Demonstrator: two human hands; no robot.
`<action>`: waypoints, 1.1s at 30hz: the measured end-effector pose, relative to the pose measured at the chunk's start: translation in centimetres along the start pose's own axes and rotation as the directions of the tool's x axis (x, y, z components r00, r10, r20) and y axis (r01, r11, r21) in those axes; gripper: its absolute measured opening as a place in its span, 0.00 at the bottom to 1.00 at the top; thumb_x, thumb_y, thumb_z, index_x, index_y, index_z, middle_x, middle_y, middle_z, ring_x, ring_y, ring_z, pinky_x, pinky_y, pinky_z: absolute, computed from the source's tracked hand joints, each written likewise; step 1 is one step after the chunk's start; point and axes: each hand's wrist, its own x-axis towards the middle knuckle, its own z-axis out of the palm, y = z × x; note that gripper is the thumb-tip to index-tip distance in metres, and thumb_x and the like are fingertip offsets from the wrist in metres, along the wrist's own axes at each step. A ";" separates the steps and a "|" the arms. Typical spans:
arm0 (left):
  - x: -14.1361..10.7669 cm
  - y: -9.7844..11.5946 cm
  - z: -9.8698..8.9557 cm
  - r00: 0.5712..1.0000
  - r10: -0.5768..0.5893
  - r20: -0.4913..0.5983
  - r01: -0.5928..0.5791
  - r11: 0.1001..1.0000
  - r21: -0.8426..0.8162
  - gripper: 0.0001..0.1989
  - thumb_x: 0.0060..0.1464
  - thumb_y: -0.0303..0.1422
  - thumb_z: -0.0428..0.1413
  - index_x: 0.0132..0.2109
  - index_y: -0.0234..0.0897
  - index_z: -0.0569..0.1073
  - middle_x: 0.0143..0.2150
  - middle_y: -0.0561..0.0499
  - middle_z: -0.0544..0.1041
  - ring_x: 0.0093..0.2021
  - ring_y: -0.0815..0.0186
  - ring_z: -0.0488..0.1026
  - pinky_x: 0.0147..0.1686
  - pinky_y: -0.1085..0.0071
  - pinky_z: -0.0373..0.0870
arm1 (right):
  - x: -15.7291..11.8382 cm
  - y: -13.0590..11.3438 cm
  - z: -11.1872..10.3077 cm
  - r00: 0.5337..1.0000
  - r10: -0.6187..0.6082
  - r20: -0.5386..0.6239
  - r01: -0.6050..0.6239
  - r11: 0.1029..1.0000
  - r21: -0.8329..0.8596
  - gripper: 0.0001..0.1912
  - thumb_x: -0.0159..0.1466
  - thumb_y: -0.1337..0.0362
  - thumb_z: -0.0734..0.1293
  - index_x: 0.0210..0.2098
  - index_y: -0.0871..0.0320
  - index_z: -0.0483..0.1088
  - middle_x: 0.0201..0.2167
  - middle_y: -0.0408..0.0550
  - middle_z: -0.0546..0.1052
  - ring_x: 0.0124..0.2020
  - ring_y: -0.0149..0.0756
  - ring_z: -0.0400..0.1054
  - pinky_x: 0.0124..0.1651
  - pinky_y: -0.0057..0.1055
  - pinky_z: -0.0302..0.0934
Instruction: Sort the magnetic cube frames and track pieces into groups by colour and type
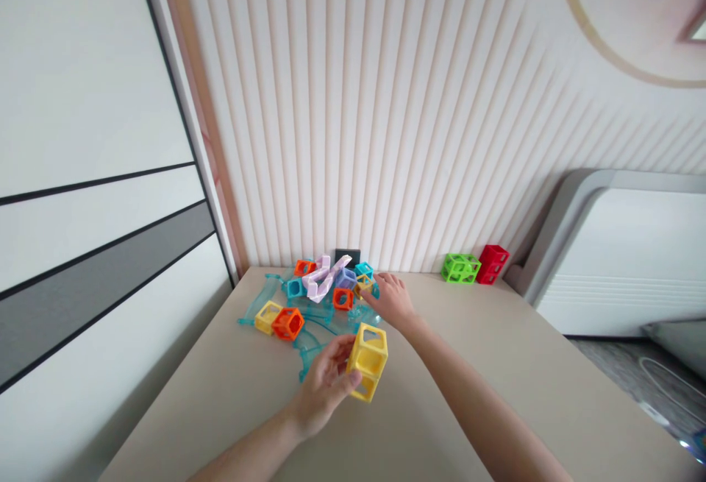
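Observation:
My left hand holds a yellow two-cube block above the front part of the table, fingers behind it and thumb in front. Farther back, my right hand reaches into the right side of a pile, its fingertips on a small yellow cube. Beside that cube lie a teal cube, a blue-violet cube and an orange cube. Pale lilac curved pieces rest on top of the pile. Closer to the front left, a yellow cube touches an orange cube.
Transparent teal track pieces spread under the pile on the table. A green block and a red block stand by the ribbed wall at the back right. A dark box sits behind the pile.

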 end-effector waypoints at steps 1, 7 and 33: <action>0.0 0.0 0.0 1.000 -0.003 0.009 0.003 1.000 0.006 0.25 0.55 0.44 0.65 0.56 0.39 0.72 0.54 0.40 0.78 0.54 0.52 0.74 0.55 0.59 0.68 | 0.3 -0.1 0.3 1.000 0.001 0.031 0.000 1.000 -0.026 0.22 0.66 0.51 0.66 0.53 0.58 0.74 0.53 0.58 0.76 0.57 0.51 0.67 0.60 0.44 0.55; 0.2 0.0 -0.3 1.000 0.013 0.023 -0.013 1.000 0.006 0.25 0.55 0.43 0.64 0.57 0.39 0.72 0.53 0.41 0.78 0.53 0.53 0.74 0.54 0.59 0.68 | 0.7 1.0 0.7 0.989 0.000 0.145 0.016 0.994 -0.113 0.16 0.69 0.57 0.64 0.52 0.56 0.73 0.53 0.54 0.76 0.54 0.45 0.69 0.55 0.36 0.57; 0.3 -0.5 -0.7 0.998 0.006 0.069 -0.009 0.999 0.031 0.23 0.58 0.40 0.63 0.58 0.40 0.72 0.55 0.42 0.78 0.54 0.55 0.74 0.54 0.60 0.68 | 1.5 2.4 1.4 0.995 0.049 0.083 -0.032 0.980 -0.195 0.19 0.74 0.66 0.54 0.55 0.55 0.73 0.53 0.56 0.75 0.55 0.45 0.67 0.56 0.37 0.55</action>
